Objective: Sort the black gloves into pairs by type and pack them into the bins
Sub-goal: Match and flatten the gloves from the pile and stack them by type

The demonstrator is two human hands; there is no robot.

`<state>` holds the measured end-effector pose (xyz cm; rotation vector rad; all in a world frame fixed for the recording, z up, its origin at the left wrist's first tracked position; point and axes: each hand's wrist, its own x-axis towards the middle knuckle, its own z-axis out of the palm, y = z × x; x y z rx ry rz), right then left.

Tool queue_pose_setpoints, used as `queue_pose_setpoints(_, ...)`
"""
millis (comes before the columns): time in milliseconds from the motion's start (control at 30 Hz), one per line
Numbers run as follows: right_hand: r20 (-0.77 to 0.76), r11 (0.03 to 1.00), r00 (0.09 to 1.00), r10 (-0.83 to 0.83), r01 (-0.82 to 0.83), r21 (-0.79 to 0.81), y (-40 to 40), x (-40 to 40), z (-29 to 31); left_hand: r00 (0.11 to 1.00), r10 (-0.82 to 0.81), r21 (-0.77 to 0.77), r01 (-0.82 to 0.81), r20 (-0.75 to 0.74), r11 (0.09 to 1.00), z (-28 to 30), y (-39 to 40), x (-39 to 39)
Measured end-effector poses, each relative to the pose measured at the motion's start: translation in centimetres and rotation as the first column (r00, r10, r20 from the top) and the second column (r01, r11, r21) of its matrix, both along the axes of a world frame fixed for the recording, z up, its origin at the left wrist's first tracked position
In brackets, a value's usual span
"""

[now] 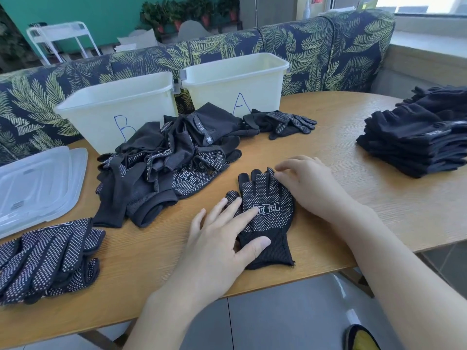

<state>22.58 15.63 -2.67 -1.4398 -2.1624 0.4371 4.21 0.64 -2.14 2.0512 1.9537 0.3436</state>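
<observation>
Letters on the bins, print on the gloves

The left bin (118, 107) carries a blue handwritten "B", the right bin (235, 79) a blue "A"; the dotted glove (267, 210) on the surface shows white "冠恒", repeated on a glove in the pile (189, 176).

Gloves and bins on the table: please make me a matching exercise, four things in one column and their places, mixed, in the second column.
Things:
1. bin marked A
2. clear lids
3. neat glove stack
4. dotted glove

Places:
a. under both hands
b. table's right end
c. right of the bin marked B
d. table's left edge

Pairs: 1-c, 2-d, 3-b, 4-a
</observation>
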Motion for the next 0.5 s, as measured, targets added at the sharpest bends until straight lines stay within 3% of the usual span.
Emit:
queue_pose_setpoints(200,-0.087,1.0,0.996,0.013,-0.012,0.013,0.3,-0.1,-0.1,1.0,-0.009,0.027,0.009,0.009,1.0,-0.4,-0.1,-0.3)
queue_pose_setpoints(367,-0.258,0.993,0.965,0.044,-0.014,0.116,0.0,0.0,0.4,1.0,-0.003,0.037,0.003,0.01,0.999,-0.4,-0.2,-0.2)
queue_pose_setpoints(500,-0.237,0.99,0.964,0.121,-0.101,0.095,-0.6,-0.2,1.0,1.0,0.003,0.042,-0.004,0.017,0.999,-0.5,-0.1,-0.2)
